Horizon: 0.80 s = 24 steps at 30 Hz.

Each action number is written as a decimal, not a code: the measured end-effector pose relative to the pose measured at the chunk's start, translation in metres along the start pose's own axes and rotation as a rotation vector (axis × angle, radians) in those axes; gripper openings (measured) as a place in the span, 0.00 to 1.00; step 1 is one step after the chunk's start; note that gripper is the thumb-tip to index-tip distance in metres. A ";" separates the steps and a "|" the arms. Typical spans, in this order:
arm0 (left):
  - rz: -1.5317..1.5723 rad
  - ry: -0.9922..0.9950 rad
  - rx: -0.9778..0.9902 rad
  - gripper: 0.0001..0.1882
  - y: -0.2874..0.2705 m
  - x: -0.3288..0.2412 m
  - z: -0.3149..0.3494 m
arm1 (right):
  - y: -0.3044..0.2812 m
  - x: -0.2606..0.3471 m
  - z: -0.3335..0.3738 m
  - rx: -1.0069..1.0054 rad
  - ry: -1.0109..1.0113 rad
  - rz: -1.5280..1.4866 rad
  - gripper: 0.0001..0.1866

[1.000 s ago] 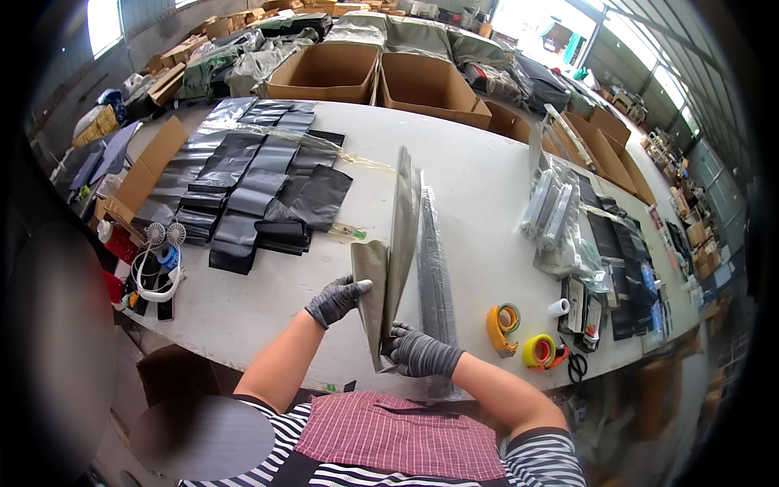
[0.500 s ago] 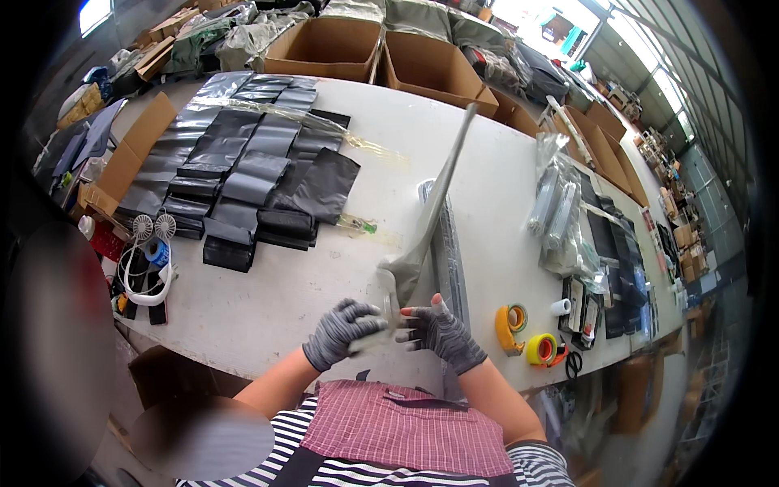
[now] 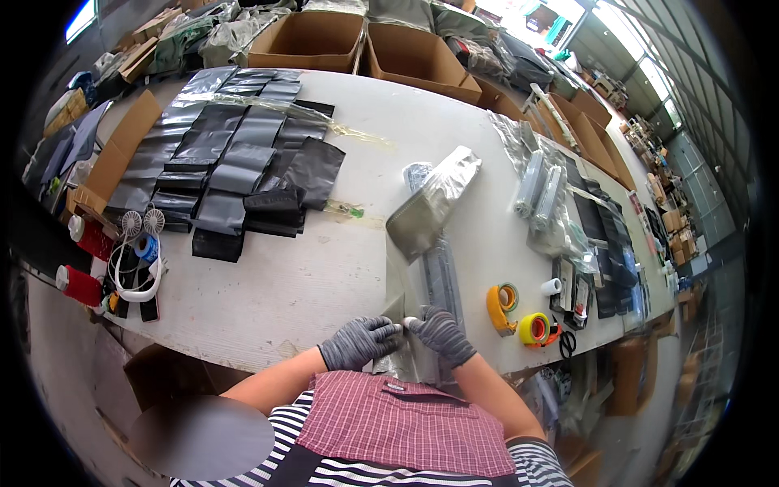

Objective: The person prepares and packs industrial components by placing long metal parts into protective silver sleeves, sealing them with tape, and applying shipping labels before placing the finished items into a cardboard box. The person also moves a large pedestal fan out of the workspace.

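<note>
My left hand point(image 3: 359, 342), in a grey striped glove with bare fingertips, pinches the near end of a long, translucent plastic bag point(image 3: 422, 219) close to the front edge of the table. Right beside it, my right hand point(image 3: 441, 335), gloved the same way, grips the bag too, thumb toward the left hand. The bag stretches away from me, and its far part lies folded over, shiny in the light. Partly under the bag lies a long grey bundle point(image 3: 441, 280) in plastic wrap, running from the table's middle toward me. My right hand covers part of it.
Black plastic bags point(image 3: 235, 162) lie in overlapping rows on the left. A white neck fan point(image 3: 134, 280) sits at the near-left edge. Right of my hands are a tape dispenser point(image 3: 501, 310), yellow tape point(image 3: 534, 329) and scissors point(image 3: 568, 344). Clear-wrapped rolls point(image 3: 540, 191) lie farther right; cardboard boxes point(image 3: 418, 61) stand behind.
The plastic bag, raised and narrow before, has come down flatter with its far end folded over. My hands have drawn together, and both now pinch its near end. The view has shifted slightly.
</note>
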<state>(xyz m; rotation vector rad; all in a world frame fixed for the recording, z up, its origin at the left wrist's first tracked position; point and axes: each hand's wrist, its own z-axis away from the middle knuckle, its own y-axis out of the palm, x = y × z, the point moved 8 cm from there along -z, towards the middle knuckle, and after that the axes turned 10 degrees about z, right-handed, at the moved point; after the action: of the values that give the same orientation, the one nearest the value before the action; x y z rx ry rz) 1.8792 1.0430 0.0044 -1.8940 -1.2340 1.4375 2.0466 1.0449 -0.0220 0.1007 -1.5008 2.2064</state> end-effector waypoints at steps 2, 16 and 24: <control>-0.023 -0.015 0.063 0.32 0.000 -0.004 -0.005 | 0.005 -0.020 -0.003 -0.263 -0.054 -0.278 0.20; 0.855 -0.987 -0.666 0.20 0.035 0.176 -0.030 | 0.044 -0.025 0.047 -0.439 -0.355 -0.409 0.11; -0.406 -0.766 -0.730 0.18 -0.014 0.115 0.024 | 0.114 -0.080 0.031 -0.109 0.294 -0.888 0.19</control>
<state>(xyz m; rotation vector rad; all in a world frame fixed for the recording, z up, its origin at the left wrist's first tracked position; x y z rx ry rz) 1.8582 1.1445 -0.0519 -1.2965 -2.6140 1.6565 2.0641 0.9574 -0.1329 0.3211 -1.1003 1.3566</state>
